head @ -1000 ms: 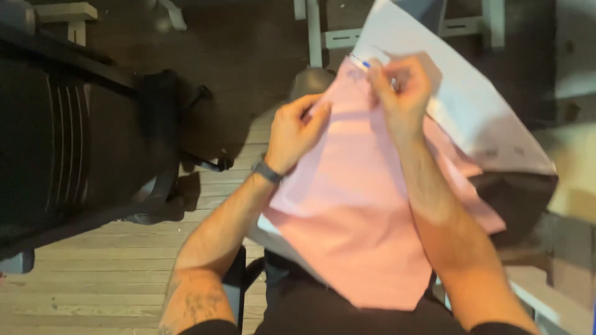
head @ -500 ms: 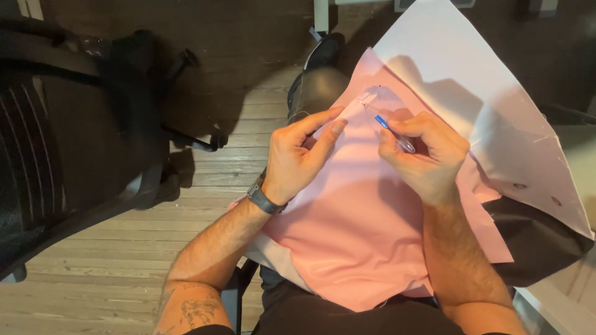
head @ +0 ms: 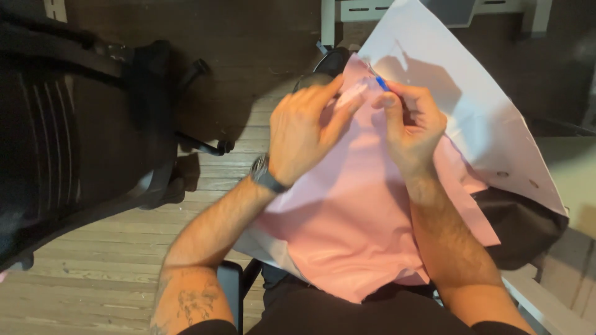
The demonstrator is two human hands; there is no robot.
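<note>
A large pink paper sheet [head: 354, 229] lies across my lap, over a white sheet [head: 447, 105] that sticks out to the upper right. My left hand [head: 304, 133], with a dark watch at the wrist, pinches the pink sheet near its top corner. My right hand [head: 413, 127] grips a blue pen [head: 381, 83] and also presses on the pink sheet's upper edge. The two hands are close together at the top of the sheet.
A black office chair [head: 81, 136] stands to my left on a wooden plank floor [head: 93, 273]. A dark shoe [head: 329, 62] shows beyond the paper. White furniture legs [head: 329, 25] are at the top, and a pale table edge [head: 577, 186] at the right.
Both hands have shifted up toward the pink sheet's top corner. My left hand now grips the paper's edge closer to my right hand. The view has tilted slightly.
</note>
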